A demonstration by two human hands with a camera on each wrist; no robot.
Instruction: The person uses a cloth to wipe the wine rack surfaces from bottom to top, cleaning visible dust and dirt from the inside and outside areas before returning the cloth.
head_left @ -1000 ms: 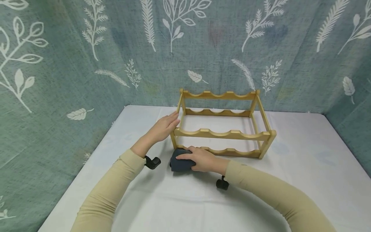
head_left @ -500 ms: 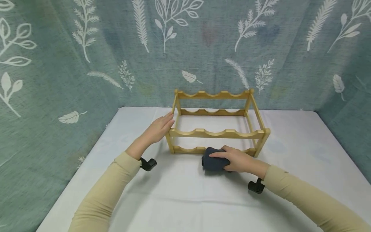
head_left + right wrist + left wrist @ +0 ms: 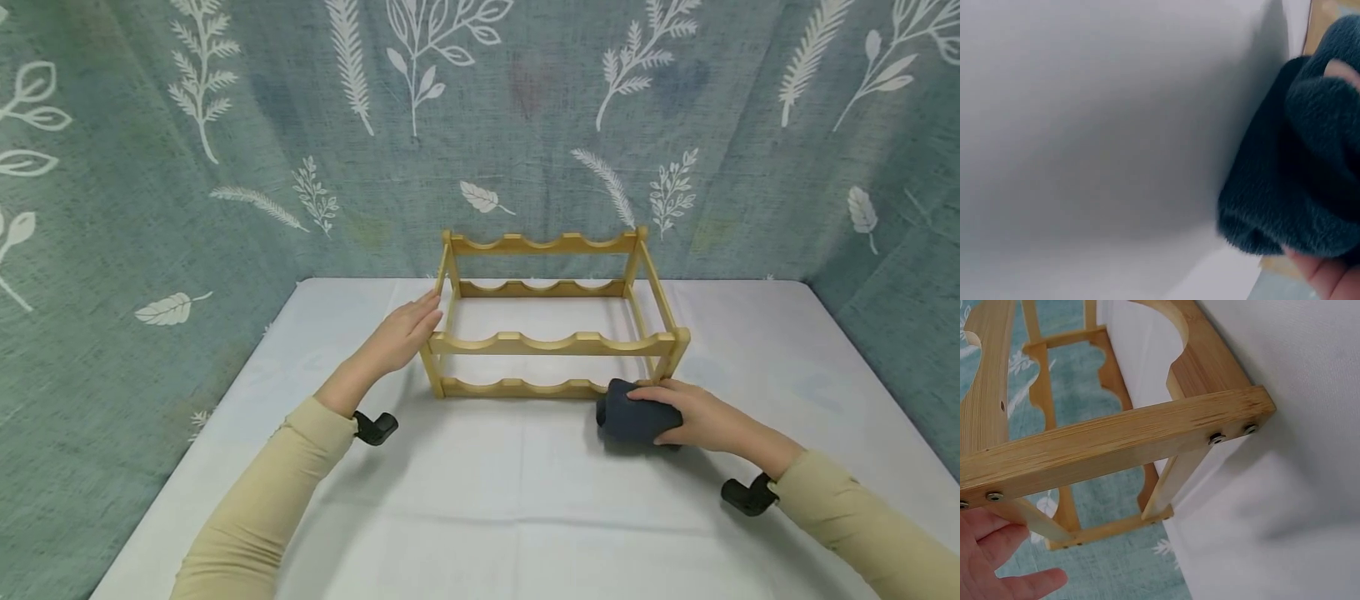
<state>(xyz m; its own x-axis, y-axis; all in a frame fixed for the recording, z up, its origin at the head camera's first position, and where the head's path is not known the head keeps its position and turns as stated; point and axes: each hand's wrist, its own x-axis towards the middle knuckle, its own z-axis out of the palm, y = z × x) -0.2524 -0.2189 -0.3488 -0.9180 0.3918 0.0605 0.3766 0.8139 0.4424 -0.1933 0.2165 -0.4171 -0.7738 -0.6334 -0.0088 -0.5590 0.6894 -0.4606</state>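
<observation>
A pale wooden rack (image 3: 553,342) with scalloped rails stands toward the back of the table. My left hand (image 3: 401,335) touches its left end with fingers extended; in the left wrist view the fingers (image 3: 1004,544) lie beside the end frame. At the rack's front right corner, my right hand (image 3: 708,415) grips a bunched dark blue towel (image 3: 637,415), thumb and fingers curled round it. The towel is against or just in front of the lower front rail; its contact is partly hidden. Fuzzy folds of the towel (image 3: 1272,200) show in the right wrist view.
A white cloth covers the table (image 3: 480,533). Behind the rack hangs a green-blue curtain (image 3: 525,150) with white leaf prints, which also runs down both sides. Small black cameras (image 3: 377,427) are strapped to the wrists.
My right hand has moved rightward with the towel along the lower front rail, from its left end to its right end. The left hand stays at the rack's left end.
</observation>
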